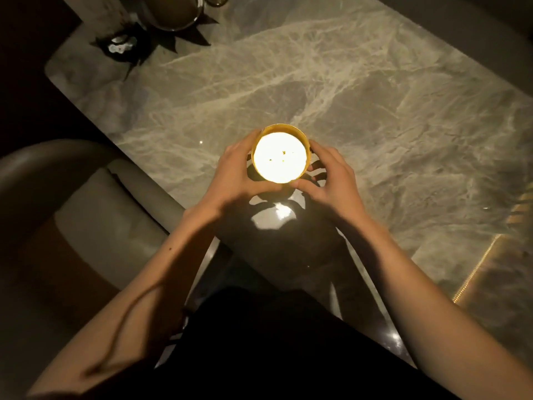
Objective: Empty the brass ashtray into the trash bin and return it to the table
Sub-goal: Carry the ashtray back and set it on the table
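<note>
The round brass ashtray [280,157] is over the near part of the marble table [375,111]. Its inside glares bright white under the light, with a few small specks on the bottom. My left hand [239,171] wraps its left wall and my right hand [328,174] cups its right wall, fingers curled round it. A shadow and a bright reflection lie on the marble just below it; I cannot tell whether it rests on the table or is held slightly above. No trash bin is in view.
A dark star-shaped holder [122,47] with something pale in it and a large metal bowl [176,11] stand at the table's far left corner. A padded chair [95,215] stands at the left by the table edge. A lit gold strip [476,269] runs at right.
</note>
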